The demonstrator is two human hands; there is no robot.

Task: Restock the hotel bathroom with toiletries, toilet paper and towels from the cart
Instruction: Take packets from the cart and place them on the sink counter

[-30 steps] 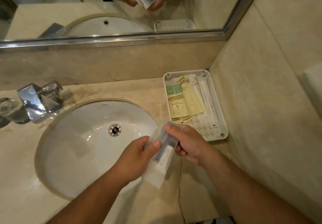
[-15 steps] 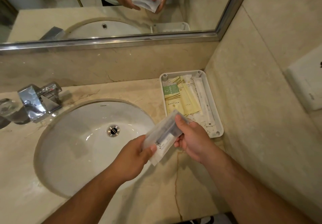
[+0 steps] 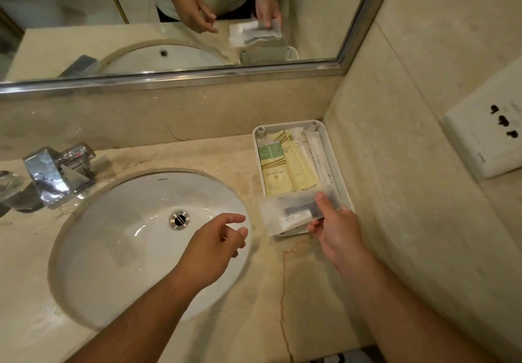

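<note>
A white amenity tray [image 3: 334, 148] stands on the marble counter in the corner by the right wall. It holds several yellow, green and white toiletry sachets [image 3: 285, 162]. My right hand [image 3: 336, 230] pinches a translucent toiletry packet [image 3: 288, 211] with a dark item inside and holds it flat over the tray's near end. My left hand [image 3: 214, 245] hovers over the right rim of the sink with loosely curled fingers and holds nothing.
The oval white sink [image 3: 121, 238] fills the middle of the counter, with a chrome tap [image 3: 56, 173] at its left. A mirror [image 3: 169, 18] runs along the back wall. A white socket plate [image 3: 488, 136] is on the right wall.
My left hand has let go of the packet and drawn back over the sink. My right hand has carried the packet to the right, over the tray's near end.
</note>
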